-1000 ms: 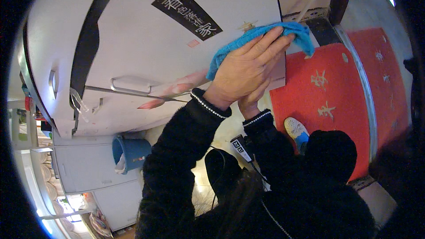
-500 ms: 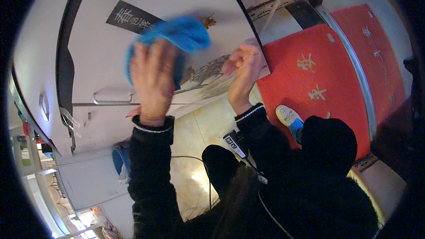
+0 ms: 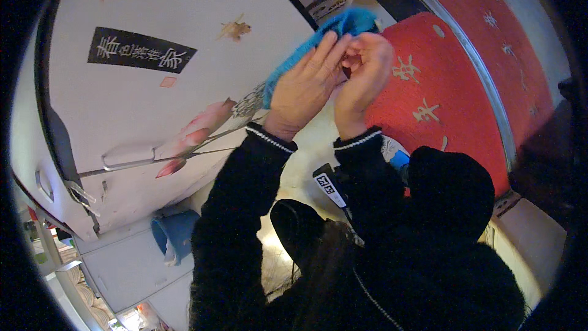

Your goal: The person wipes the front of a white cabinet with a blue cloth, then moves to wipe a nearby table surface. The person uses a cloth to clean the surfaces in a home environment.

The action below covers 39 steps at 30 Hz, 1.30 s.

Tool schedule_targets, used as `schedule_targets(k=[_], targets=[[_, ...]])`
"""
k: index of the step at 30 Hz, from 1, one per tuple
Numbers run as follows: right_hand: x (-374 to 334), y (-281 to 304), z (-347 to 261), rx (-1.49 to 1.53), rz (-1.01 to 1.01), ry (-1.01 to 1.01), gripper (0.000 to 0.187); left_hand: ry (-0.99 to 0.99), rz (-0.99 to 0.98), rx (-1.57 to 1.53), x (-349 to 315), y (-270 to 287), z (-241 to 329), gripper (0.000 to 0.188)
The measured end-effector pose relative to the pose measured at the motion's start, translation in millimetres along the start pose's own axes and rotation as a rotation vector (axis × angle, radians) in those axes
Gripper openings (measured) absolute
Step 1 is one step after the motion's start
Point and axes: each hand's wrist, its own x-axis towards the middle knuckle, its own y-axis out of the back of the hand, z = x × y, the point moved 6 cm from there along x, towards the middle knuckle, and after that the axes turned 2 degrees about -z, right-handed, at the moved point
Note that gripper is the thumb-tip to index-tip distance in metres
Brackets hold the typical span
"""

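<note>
Blue cloth (image 3: 346, 22) is overlapping rt edge of white door panel (image 3: 214, 55), upper centre of frame. L hand (image 3: 303, 89) is lying across it, fingers extended; thumb isn't showing, so grip can't be told. R hand (image 3: 367, 73) is curling its fingers next to L fingertips; hold on cloth n/c (not confirmed). Rec.: palm should be pressing evenly, cloth staying btwn fingers & panel edge.

The left hand (image 3: 306, 86) hides part of the blue cloth (image 3: 354, 21); the right hand (image 3: 362, 79) blurs along its edge; a sleeve (image 3: 367, 175) partly blocks my view of the pale shoe (image 3: 392, 146).
</note>
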Motion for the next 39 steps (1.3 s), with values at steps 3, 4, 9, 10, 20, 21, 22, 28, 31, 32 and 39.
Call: schedule_targets(k=[3, 4, 9, 10, 20, 21, 22, 28, 31, 32, 39], targets=[[-12.0, 6.6, 30.8, -0.116, 0.064, -0.03, 0.02, -0.057, -0.116, -0.002, -22.0, -38.5, 11.7, 0.052], [-15.7, 11.2, 40.5, -0.202, 0.096, -0.057, 0.018, -0.079, -0.144, 0.028, -30.6, -46.6, 14.6, 0.052], [-46.7, 8.5, 69.9, -0.158, -0.049, -0.084, 0.017, 0.023, -0.23, -0.069, -76.7, -55.8, -0.1, 0.046], [-58.6, 4.7, 74.2, -0.165, -0.051, -0.114, 0.017, 0.081, -0.237, -0.122, -88.3, -51.8, -7.8, 0.045], [-150.1, -50.7, 75.0, -0.184, -0.51, -0.165, 0.027, 0.275, -0.174, 0.003, -192.2, -5.8, -50.7, 0.038], [-146.4, -49.6, 74.0, -0.218, -0.53, -0.165, 0.027, 0.167, -0.106, 0.015, -185.1, -3.9, -45.2, 0.04], [-140.8, -48.6, 73.0, -0.251, -0.551, -0.164, 0.028, 0.161, -0.119, -0.038, -176.1, -8.6, -43.9, 0.04], [-71.8, -17.1, 64.6, -0.264, -0.13, 0.113, 0.025, 0.125, -0.137, -0.312, -108.7, -44.1, -22.6, 0.046], [-72.5, -13.3, 73.6, -0.446, -0.074, 0.126, 0.023, 0.142, -0.065, -0.377, -112.7, -44.0, -22.9, 0.047], [-82.2, -19.0, 81.0, -0.329, -0.141, 0.059, 0.023, 0.165, -0.049, -0.372, -120.7, -42.2, -27.2, 0.046], [-162.8, -66.6, 100.3, -0.262, -0.682, -0.129, 0.027, 0.359, -0.045, -0.131, -218.4, -21.8, -66.8, 0.039]])
